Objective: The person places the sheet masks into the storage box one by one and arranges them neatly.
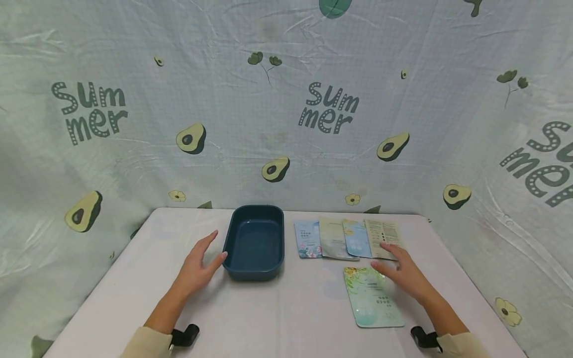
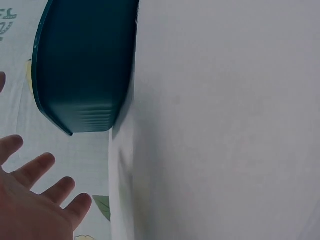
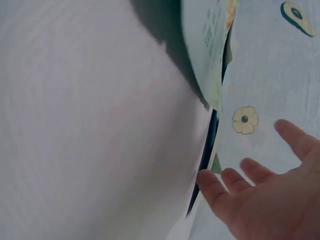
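In the head view my left hand hovers beside the near left corner of a dark blue rectangular tray, thumb and fingers spread, holding nothing. The left wrist view shows the tray's wall apart from the fingers. My right hand is over the right end of a row of flat sachets, also with nothing in its grasp. That row has a blue flowered sachet, a silvery one, a light blue one and a beige printed one, partly overlapping. Nearer lies a larger pale green sachet.
A white-covered table carries everything. Behind it and at both sides hangs a pale curtain printed with avocados and lettering. Each wrist wears a small black camera, on the left and on the right.
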Tool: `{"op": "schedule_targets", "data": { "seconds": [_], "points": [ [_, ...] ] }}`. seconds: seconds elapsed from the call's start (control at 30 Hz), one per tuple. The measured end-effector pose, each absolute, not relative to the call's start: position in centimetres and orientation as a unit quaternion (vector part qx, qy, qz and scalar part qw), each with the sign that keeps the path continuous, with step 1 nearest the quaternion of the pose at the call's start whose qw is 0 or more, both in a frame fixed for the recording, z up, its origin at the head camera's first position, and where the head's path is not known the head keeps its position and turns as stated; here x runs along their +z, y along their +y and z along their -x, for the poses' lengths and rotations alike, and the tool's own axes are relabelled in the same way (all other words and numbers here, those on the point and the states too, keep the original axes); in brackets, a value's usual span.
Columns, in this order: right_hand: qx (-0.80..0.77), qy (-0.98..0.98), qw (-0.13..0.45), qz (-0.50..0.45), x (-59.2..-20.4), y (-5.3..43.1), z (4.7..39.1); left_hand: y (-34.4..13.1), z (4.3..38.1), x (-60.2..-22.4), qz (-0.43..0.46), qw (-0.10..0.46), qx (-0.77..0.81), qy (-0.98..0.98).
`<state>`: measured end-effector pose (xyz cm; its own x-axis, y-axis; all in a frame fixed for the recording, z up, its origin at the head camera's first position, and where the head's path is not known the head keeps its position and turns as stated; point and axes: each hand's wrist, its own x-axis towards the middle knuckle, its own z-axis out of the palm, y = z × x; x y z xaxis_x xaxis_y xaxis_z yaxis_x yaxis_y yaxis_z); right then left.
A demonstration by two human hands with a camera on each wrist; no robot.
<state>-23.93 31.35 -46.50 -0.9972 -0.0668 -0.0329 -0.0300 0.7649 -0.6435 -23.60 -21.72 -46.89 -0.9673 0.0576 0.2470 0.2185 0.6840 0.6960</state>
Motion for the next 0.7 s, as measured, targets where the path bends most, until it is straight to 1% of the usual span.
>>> {"op": "schedule_targets", "data": {
  "seconds": [0.33,0.53,0.7],
  "points": [
    [-0.371,0.924,0.093,-0.002,-46.51,30.78,23.86,-20.92,23.97,-47.66,0.041,0.054,-0.499,-0.864],
    [-0.383,0.919,0.098,0.000,-46.93,30.90,24.13,-20.78,24.26,-47.54,0.014,0.031,-0.526,-0.850],
    [-0.382,0.918,0.100,0.015,-46.91,30.88,24.25,-20.83,24.51,-47.64,0.003,0.026,-0.533,-0.845]
  ]
}}
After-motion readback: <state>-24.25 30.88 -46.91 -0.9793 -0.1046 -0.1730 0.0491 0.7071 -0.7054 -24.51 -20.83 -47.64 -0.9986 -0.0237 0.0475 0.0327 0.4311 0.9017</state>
